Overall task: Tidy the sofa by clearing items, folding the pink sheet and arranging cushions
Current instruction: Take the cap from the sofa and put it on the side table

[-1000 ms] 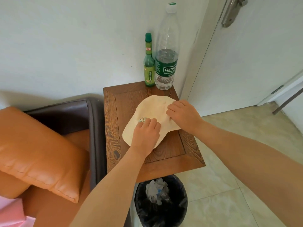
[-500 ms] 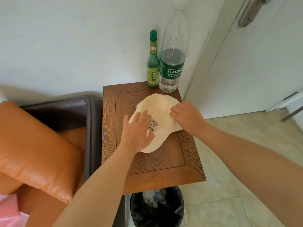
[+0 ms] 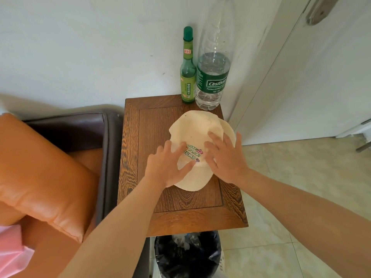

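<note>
On side table (image 3: 140, 157): left hand (image 3: 167, 167), right hand (image 3: 224, 159) flat, fingers spread on cap (image 3: 198, 127).

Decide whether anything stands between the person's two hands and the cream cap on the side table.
Nothing visible does. The left hand and the right hand both lie with straight fingers directly on the cream cap. The two bottles stand behind it, by the wall.
</note>
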`<state>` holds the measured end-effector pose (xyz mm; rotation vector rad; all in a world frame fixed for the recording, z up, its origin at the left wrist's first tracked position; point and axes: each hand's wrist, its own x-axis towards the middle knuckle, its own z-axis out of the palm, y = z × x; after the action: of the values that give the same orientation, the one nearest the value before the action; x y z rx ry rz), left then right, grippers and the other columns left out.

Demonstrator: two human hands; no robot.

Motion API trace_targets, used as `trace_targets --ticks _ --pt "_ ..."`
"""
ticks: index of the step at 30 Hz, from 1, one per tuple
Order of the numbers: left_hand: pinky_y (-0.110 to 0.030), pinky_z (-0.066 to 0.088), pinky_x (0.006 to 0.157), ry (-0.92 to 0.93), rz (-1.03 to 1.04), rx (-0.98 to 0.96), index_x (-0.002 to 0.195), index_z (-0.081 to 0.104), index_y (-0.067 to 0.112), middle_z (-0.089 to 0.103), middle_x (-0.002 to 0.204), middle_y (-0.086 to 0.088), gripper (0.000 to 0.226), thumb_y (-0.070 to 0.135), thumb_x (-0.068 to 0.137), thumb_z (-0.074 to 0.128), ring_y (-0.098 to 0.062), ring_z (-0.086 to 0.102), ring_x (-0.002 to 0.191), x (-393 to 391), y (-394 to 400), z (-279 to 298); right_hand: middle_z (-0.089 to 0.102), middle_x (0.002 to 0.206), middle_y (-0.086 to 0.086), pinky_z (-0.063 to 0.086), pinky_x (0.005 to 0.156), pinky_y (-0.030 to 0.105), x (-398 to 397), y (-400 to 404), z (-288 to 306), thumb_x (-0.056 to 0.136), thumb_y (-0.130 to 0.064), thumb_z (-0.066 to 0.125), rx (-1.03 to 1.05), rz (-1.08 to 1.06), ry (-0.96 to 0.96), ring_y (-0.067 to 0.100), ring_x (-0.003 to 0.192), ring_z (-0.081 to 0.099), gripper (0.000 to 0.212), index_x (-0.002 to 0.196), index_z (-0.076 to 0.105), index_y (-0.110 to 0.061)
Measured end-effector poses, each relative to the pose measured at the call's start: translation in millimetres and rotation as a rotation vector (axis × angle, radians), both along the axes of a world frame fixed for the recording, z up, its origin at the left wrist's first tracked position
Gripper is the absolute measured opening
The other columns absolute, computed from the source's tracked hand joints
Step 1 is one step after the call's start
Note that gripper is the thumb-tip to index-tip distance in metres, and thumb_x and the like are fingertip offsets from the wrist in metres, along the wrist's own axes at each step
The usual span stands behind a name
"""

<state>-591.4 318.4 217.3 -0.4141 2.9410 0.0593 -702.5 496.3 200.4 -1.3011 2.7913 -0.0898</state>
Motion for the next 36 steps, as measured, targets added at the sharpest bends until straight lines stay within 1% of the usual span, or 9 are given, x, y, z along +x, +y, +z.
trace_targets --ticks 5,8,10,15,18,23,26,31,36 --pt "-0.031 0.038 0.066 0.041 -0.137 0.081 0.136 0.036 0.028 0.049 0.111 0.000 0.064 0.070 0.088 0.028 -0.023 0.057 0.096 -7.1 15.5 -4.1 0.047 0.141 0.005 0.014 0.111 0.064 -31.7 7.9 -0.4 0.088 -0.039 0.029 -0.018 0.067 -0.035 0.034 0.126 0.044 0.043 0.106 0.060 -0.015" --pt "-0.034 0.041 0.077 0.057 -0.222 0.061 0.139 0.035 0.026 0.050 0.112 0.002 0.074 0.070 0.083 0.015 -0.021 0.055 0.098 -13.8 11.9 -5.8 0.052 0.137 0.005 0.014 0.112 0.059 -49.8 7.3 0.3 0.088 -0.036 0.032 -0.028 0.142 0.012 0.031 0.124 0.045 0.040 0.103 0.062 -0.015" --pt "-0.035 0.042 0.082 0.061 -0.228 0.028 0.141 0.035 0.025 0.051 0.114 0.001 0.073 0.069 0.085 0.017 -0.021 0.054 0.100 -20.1 10.1 -6.9 0.051 0.137 0.005 0.015 0.109 0.061 -59.8 2.0 2.4 0.088 -0.036 0.030 -0.015 0.168 0.018 0.032 0.125 0.044 0.042 0.103 0.063 -0.014" --pt "-0.035 0.040 0.066 0.217 -0.213 -0.096 0.114 0.060 0.018 0.057 0.098 -0.004 0.068 0.068 0.083 0.027 -0.025 0.056 0.082 -36.7 11.7 -9.2 0.041 0.147 0.002 0.008 0.107 0.063 -69.1 -7.0 8.0 0.096 -0.033 0.031 0.014 0.159 0.000 0.033 0.133 0.032 0.038 0.114 0.060 -0.017" --pt "-0.038 0.043 0.072 0.287 -0.190 -0.127 0.107 0.064 0.016 0.057 0.112 -0.009 0.068 0.070 0.080 0.034 -0.029 0.054 0.092 -45.0 7.9 -10.0 0.028 0.154 -0.002 0.002 0.108 0.060 -69.2 -8.0 8.7 0.099 -0.030 0.037 0.035 0.142 -0.007 0.031 0.139 0.020 0.031 0.124 0.054 -0.023" --pt "-0.044 0.035 0.092 0.165 -0.164 -0.139 0.118 0.060 0.017 0.048 0.136 -0.008 0.080 0.076 0.079 0.022 -0.028 0.045 0.117 -49.3 5.8 -3.8 0.023 0.156 -0.003 0.004 0.109 0.060 -67.8 -9.4 12.1 0.100 -0.030 0.035 0.058 0.151 -0.007 0.033 0.139 0.017 0.033 0.129 0.049 -0.024" --pt "-0.044 0.030 0.098 0.138 -0.151 -0.168 0.116 0.062 0.016 0.049 0.134 -0.008 0.083 0.076 0.079 0.017 -0.029 0.044 0.118 -47.6 8.1 -2.3 0.022 0.156 -0.001 0.006 0.111 0.056 -68.0 -9.3 11.3 0.100 -0.029 0.037 0.060 0.173 -0.018 0.035 0.139 0.018 0.034 0.132 0.046 -0.022" --pt "-0.044 0.036 0.090 0.172 -0.095 -0.165 0.104 0.065 0.012 0.057 0.119 -0.009 0.081 0.076 0.079 0.022 -0.030 0.049 0.106 -37.7 14.7 -4.5 0.020 0.157 0.000 0.006 0.112 0.055 -66.0 -15.8 9.8 0.098 -0.026 0.042 0.076 0.231 -0.035 0.035 0.140 0.017 0.036 0.134 0.044 -0.020" --pt "-0.046 0.037 0.092 0.203 -0.065 -0.158 0.105 0.065 0.012 0.057 0.123 -0.009 0.078 0.075 0.080 0.027 -0.030 0.052 0.106 -32.7 19.6 -1.1 0.030 0.150 -0.001 0.010 0.105 0.058 -65.1 -10.9 20.3 0.097 -0.027 0.040 0.010 0.207 0.032 0.030 0.135 0.022 0.028 0.122 0.052 -0.022"
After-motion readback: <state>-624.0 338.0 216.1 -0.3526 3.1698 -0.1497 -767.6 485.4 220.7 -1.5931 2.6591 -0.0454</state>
